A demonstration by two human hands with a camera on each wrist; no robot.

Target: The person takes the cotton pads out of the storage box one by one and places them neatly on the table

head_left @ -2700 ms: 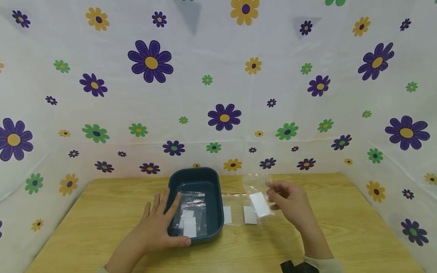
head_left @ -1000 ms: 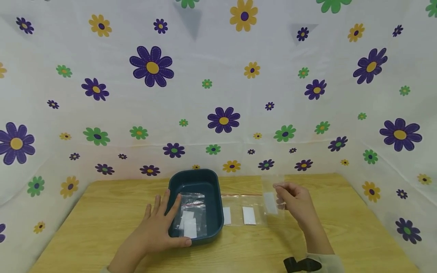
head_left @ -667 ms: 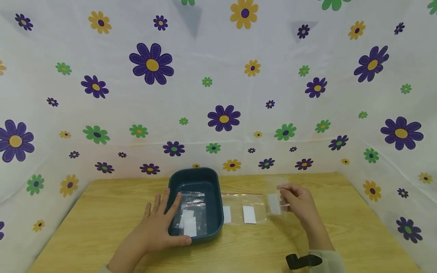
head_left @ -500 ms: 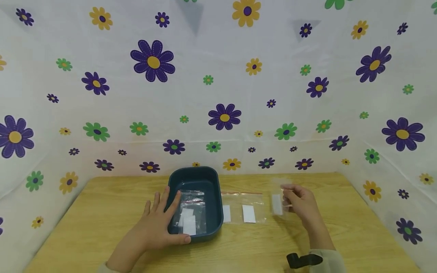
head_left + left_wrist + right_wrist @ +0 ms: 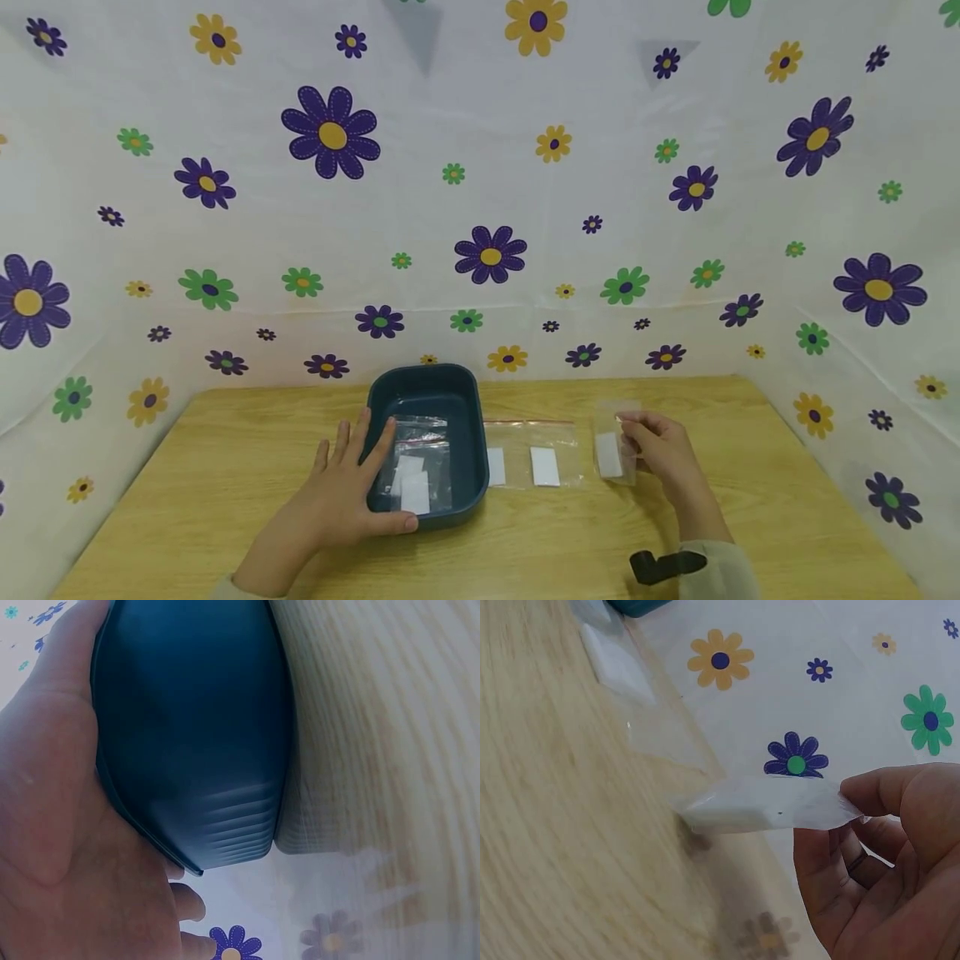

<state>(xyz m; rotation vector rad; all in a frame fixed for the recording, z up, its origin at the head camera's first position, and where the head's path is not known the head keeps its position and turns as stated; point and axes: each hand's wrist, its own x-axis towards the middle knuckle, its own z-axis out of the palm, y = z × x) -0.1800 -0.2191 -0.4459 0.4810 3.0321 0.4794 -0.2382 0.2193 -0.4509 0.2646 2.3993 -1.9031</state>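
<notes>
My left hand (image 5: 341, 496) rests on a dark teal plastic bin (image 5: 471, 450), fingers spread straight over its left rim and thumb along the front rim. Inside the bin lie clear zip bags (image 5: 435, 487) with white rectangular pieces. Between thumb and fingers, my right hand (image 5: 660, 446) pinches the edge of another clear zip bag (image 5: 609, 456) holding a white piece. In the right wrist view this bag (image 5: 757, 806) is seen nearly edge-on, its lower end close to the table. Whether it touches the table I cannot tell.
To the right of the bin, flat zip bags (image 5: 517, 467) with white pieces lie on the wooden table (image 5: 525, 558), partly behind the bin's wall. A white cloth with printed flowers (image 5: 420, 208) hangs along the table's back and sides. A black strap (image 5: 667, 567) is on the right wrist.
From over the flat bags, my right hand has carried its zip bag rightward, then slightly down toward the table. The left hand and the bin have stayed in place.
</notes>
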